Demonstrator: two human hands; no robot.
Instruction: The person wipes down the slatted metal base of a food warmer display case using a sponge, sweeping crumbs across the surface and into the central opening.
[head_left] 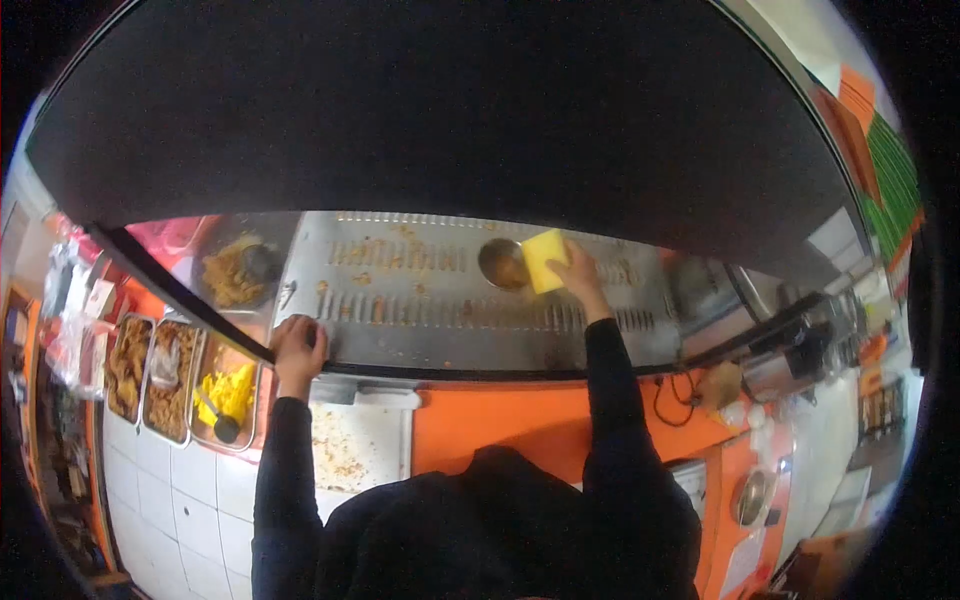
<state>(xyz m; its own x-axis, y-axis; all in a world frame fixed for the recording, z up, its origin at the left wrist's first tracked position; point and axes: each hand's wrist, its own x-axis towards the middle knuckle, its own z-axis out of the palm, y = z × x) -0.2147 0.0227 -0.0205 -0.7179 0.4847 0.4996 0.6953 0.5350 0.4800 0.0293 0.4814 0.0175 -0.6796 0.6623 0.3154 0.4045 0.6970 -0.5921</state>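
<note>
My right hand (577, 272) is closed on a rectangular yellow sponge (545, 260), held over a slotted metal tray surface (390, 345) inside a glass-fronted case. Just left of the sponge is a round metal bowl (500, 265) with something brownish in it, its right side partly covered by the sponge. My left hand (298, 350) rests at the case's front frame, fingers curled over the edge. Brown crumbs and stains dot the slotted metal.
Left of the case stand metal trays of food (170, 390), one with yellow pieces and a black-ended spoon (227, 428). A dark panel (450, 110) overhangs the case. To the right are a cable (680, 400) and a metal appliance (790, 365).
</note>
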